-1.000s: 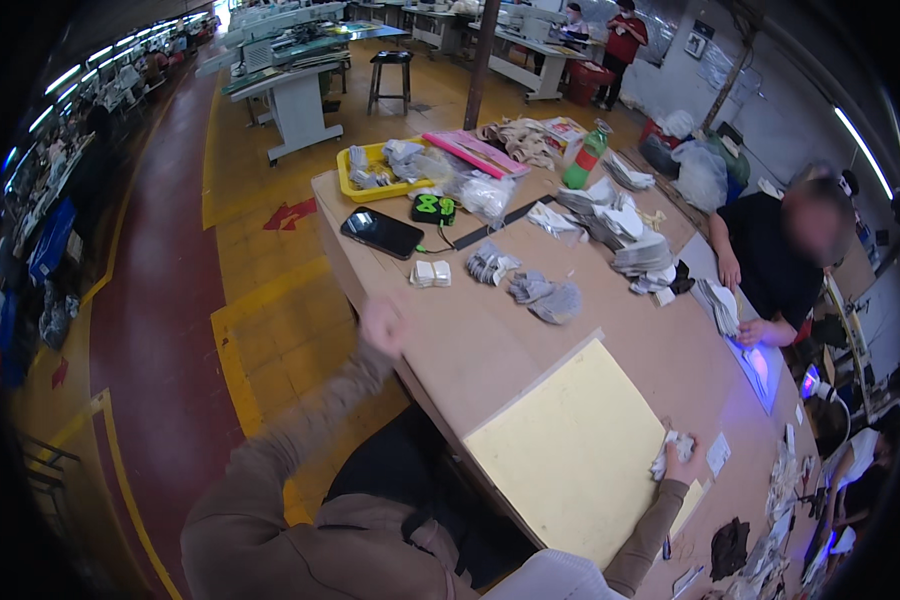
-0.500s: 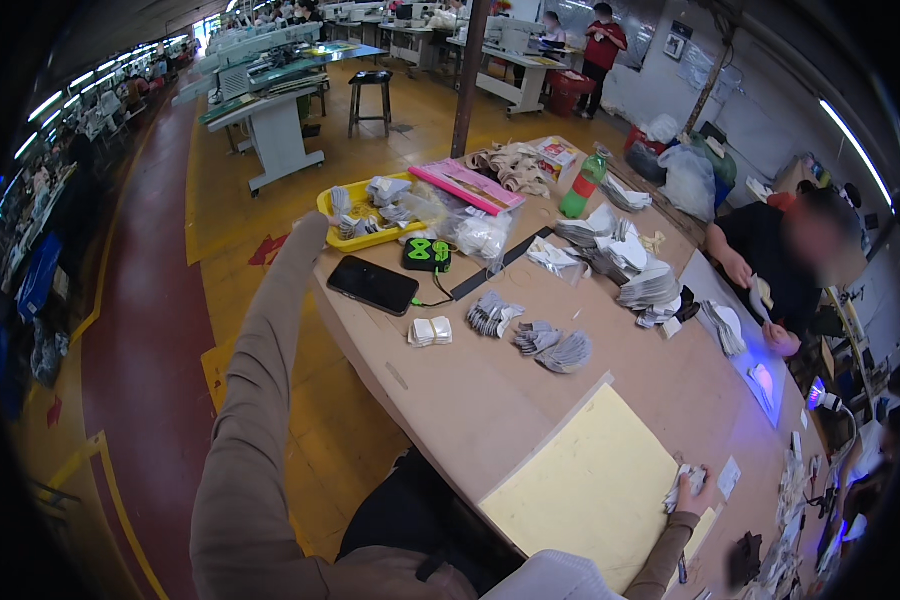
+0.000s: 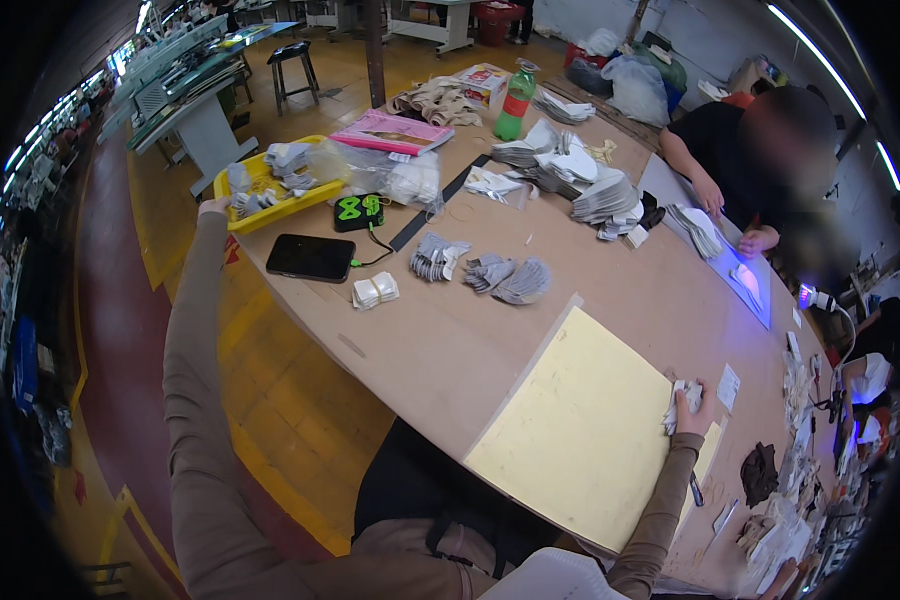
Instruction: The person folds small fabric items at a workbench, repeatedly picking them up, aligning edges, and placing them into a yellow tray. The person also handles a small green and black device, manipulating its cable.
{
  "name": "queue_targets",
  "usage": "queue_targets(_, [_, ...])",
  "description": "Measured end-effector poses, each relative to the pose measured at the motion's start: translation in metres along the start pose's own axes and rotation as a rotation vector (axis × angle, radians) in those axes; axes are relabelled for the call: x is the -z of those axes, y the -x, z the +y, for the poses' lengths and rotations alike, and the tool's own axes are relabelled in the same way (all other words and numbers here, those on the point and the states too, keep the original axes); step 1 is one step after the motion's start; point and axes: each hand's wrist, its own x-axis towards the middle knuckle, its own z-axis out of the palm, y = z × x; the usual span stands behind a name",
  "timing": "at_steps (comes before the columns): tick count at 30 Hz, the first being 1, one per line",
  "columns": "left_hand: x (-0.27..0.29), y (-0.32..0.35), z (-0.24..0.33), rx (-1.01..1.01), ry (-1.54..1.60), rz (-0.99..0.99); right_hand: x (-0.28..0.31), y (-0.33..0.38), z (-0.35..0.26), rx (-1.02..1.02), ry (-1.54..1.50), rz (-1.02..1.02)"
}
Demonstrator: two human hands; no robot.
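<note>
At the table's left edge my left hand [image 3: 214, 206] is closed on the near left end of a yellow plastic tray [image 3: 288, 208]. The tray holds bundled grey-white pieces [image 3: 288, 158] and yellow rubber bands. My right hand [image 3: 703, 408] is closed around a small stack of grey-white cut pieces [image 3: 677, 404]. It rests at the right edge of a large pale-yellow sheet [image 3: 570, 425]. Beside the tray lie a black phone [image 3: 310, 257] and a black-and-green device [image 3: 359, 212] joined by a cable. Nearby sit a banded white bundle [image 3: 374, 290] and fanned grey stacks [image 3: 438, 257].
Across the table a person [image 3: 740, 150] handles pieces under a violet lamp [image 3: 815, 297]. Large white stacks [image 3: 608, 197], a green bottle [image 3: 515, 105], a pink book [image 3: 390, 133] and beige cloth [image 3: 435, 102] stand farther back. A pen [image 3: 697, 490] and dark cloth [image 3: 759, 474] lie right.
The view has turned, shifting the table leftward and up in the picture. My left hand, hidden at the sleeve's end before, now shows at the tray's end. My right hand still holds its stack.
</note>
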Motion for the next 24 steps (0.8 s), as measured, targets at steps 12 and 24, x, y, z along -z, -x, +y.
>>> queue_targets(12, [0.094, 0.061, 0.069, 0.029, 0.028, -0.051, 0.002, 0.002, 0.005, 0.001, -0.035, -0.016])
queue_targets(24, [0.000, 0.197, 0.243, -0.020, 0.406, -0.566, 0.007, 0.003, -0.003, -0.013, -0.059, -0.002])
